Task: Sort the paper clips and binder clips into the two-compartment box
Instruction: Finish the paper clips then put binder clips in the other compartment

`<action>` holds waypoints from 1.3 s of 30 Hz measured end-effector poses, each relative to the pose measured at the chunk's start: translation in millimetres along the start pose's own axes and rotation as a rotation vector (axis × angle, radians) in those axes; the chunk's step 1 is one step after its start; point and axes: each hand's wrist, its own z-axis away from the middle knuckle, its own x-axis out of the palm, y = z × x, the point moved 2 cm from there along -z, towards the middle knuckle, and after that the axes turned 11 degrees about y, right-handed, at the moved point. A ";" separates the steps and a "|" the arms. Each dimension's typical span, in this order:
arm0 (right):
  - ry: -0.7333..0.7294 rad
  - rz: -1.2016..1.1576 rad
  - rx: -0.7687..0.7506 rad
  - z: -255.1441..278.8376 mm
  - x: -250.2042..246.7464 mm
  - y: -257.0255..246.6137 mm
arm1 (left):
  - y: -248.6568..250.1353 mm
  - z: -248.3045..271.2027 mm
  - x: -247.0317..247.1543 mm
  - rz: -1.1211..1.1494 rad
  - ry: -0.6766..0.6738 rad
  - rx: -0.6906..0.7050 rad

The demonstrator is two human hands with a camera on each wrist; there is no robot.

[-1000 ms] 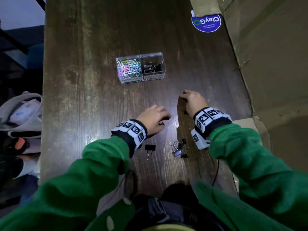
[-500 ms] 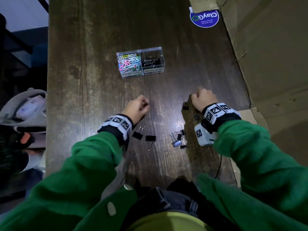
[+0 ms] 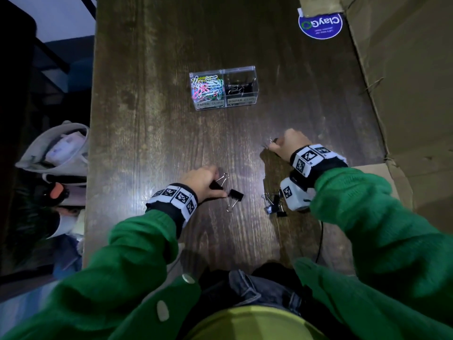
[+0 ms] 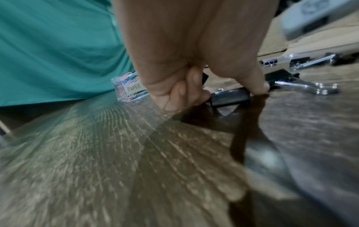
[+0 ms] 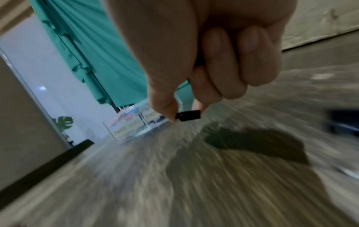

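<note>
The clear two-compartment box [image 3: 255, 82] stands mid-table, with coloured paper clips [image 3: 207, 87] in its left half and black binder clips [image 3: 239, 88] in its right. My left hand [image 3: 201, 182] pinches a black binder clip [image 3: 217, 184] that lies on the wood; the left wrist view shows thumb and finger curled on that clip [image 4: 230, 98]. A second binder clip [image 3: 234, 196] lies just right of it. My right hand [image 3: 286, 144] holds a small black binder clip [image 5: 188, 116] between thumb and forefinger, just above the table. Several more binder clips [image 3: 274, 204] lie under my right wrist.
The dark wooden table [image 3: 159, 143] has its left edge beside a grey bag [image 3: 56, 148] on the floor. Cardboard [image 3: 404, 82] rises along the right side. A blue round sticker [image 3: 320, 25] sits at the far right.
My left hand has drawn back toward me and taken hold of a binder clip near the table's front. My right hand has picked up a small binder clip and lifted it slightly.
</note>
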 end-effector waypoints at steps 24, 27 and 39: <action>0.374 -0.443 -0.145 -21.5 -31.1 -19.2 | 52.0 -171.5 -117.5 -0.065 0.385 0.026; 0.334 -0.406 -0.087 0.0 -21.4 5.1 | 51.2 -161.4 -109.8 -0.064 0.420 0.016; 0.119 -0.012 -0.154 89.0 34.0 31.6 | 40.3 -8.8 -9.1 0.000 0.035 0.035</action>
